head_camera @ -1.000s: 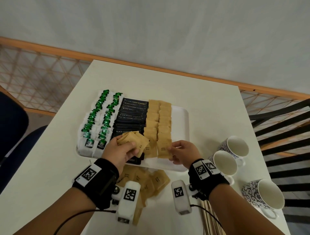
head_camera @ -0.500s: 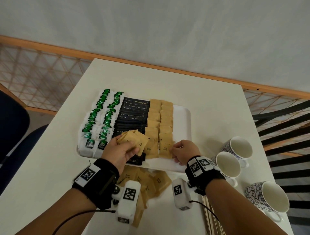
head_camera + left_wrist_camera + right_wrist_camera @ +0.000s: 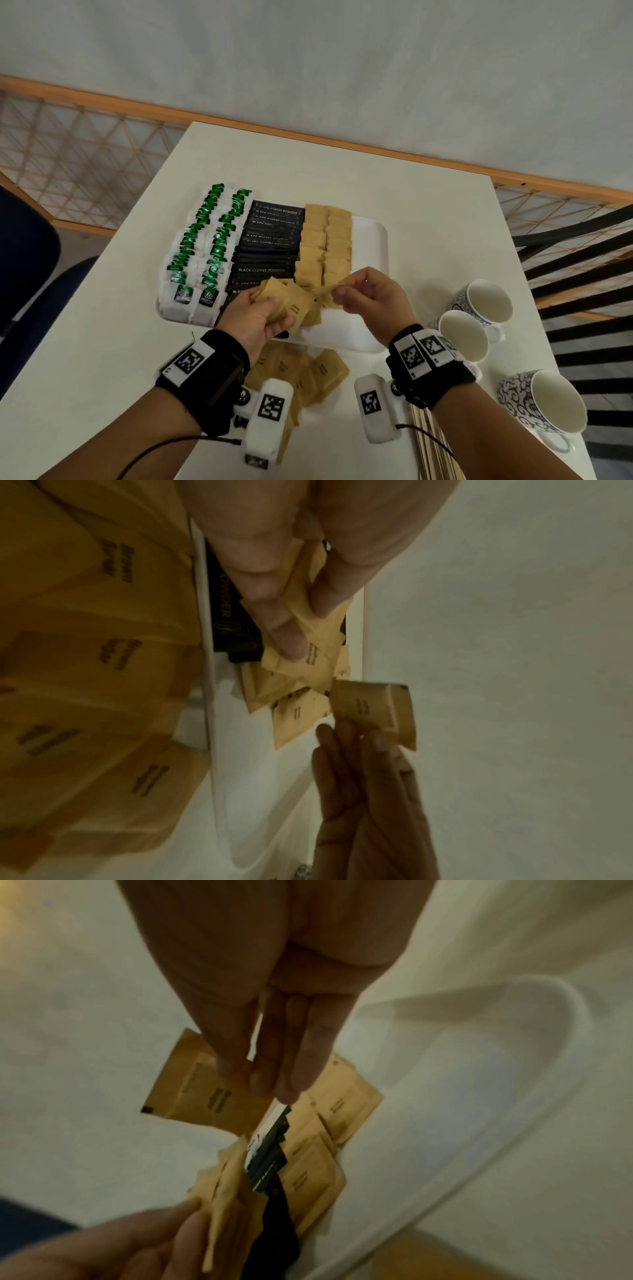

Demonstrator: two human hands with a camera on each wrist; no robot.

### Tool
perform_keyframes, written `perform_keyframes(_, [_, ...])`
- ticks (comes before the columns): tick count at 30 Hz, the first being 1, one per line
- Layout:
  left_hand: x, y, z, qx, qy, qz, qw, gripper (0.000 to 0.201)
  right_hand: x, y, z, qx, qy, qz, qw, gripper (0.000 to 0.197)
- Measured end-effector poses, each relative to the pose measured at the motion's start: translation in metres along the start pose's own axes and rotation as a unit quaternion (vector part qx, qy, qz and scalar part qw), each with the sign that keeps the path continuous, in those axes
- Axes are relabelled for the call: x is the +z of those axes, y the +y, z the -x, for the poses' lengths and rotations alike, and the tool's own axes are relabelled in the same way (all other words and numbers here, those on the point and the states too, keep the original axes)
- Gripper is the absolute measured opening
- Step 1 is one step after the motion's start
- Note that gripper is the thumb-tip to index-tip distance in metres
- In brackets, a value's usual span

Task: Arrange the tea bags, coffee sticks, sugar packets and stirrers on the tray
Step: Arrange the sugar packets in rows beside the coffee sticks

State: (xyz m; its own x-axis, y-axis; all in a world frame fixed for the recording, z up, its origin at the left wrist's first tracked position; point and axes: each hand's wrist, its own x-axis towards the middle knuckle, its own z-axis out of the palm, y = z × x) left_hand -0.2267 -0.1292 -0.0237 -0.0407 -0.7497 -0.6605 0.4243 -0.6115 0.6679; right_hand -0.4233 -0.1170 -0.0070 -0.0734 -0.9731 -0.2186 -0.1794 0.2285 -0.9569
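Brown paper sugar packets (image 3: pixel 286 301), flat and square, are sitting fanned in the left hand (image 3: pixel 253 317), pinched between thumb and curled fingers over the near edge of the white tray (image 3: pixel 371 246). One more packet (image 3: pixel 202 1093) is hanging from the right hand (image 3: pixel 371 296), nipped between thumb and fingertips (image 3: pixel 270 1080) just beside the fan. Glossy black coffee sticks (image 3: pixel 270 246) and green-labelled tea bags (image 3: pixel 205 246) are lying in rows on the tray; loose packets (image 3: pixel 308 371) are lying on the table (image 3: pixel 411 205)
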Motion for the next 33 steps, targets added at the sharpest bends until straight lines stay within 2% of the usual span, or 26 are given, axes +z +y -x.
perform_keyframes(2, [0.004, -0.002, 0.002, -0.009, -0.007, 0.012, 1.000, 0.027, 0.005, 0.001, 0.001, -0.056, -0.015, 0.030, 0.998, 0.013])
perform_keyframes(4, [0.007, -0.002, 0.006, -0.016, -0.041, 0.015, 0.999, 0.025, 0.010, 0.002, 0.003, -0.090, -0.034, 0.067, 0.993, 0.007])
perform_keyframes(6, [0.009, -0.001, 0.010, -0.009, -0.087, 0.008, 0.996, 0.022, 0.012, 0.003, 0.005, -0.107, -0.039, 0.102, 0.988, 0.012])
perform_keyframes(8, [0.008, -0.004, 0.008, 0.010, -0.089, 0.009, 0.996, 0.032, 0.013, 0.005, 0.005, -0.102, -0.042, 0.118, 0.987, 0.023])
perform_keyframes(11, [0.005, -0.007, 0.006, 0.024, -0.049, -0.003, 0.999, 0.047, 0.014, 0.003, 0.005, -0.065, -0.051, 0.077, 0.994, 0.031])
perform_keyframes(13, [0.004, -0.010, 0.007, 0.030, -0.044, -0.019, 0.998, 0.048, 0.016, -0.001, 0.003, -0.013, -0.060, 0.011, 0.998, 0.027])
perform_keyframes(16, [0.005, -0.012, 0.009, 0.040, -0.038, -0.026, 0.998, 0.045, 0.016, 0.000, 0.000, 0.039, -0.067, -0.008, 0.997, 0.037])
perform_keyframes(19, [0.004, -0.006, 0.005, 0.051, -0.015, -0.006, 0.999, 0.042, 0.007, 0.005, -0.005, 0.080, -0.039, -0.018, 0.996, 0.024])
perform_keyframes(23, [-0.005, 0.011, -0.001, 0.065, 0.005, 0.020, 0.998, 0.043, -0.008, 0.015, -0.011, 0.117, -0.052, 0.110, 0.986, 0.009])
perform_keyframes(27, [-0.010, 0.018, -0.005, 0.068, 0.006, 0.052, 0.996, 0.046, -0.010, 0.021, -0.020, 0.137, -0.059, 0.213, 0.966, 0.010])
perform_keyframes(33, [-0.009, 0.015, -0.005, 0.061, -0.002, 0.040, 0.997, 0.044, -0.009, 0.019, -0.035, 0.139, 0.009, 0.223, 0.965, 0.028])
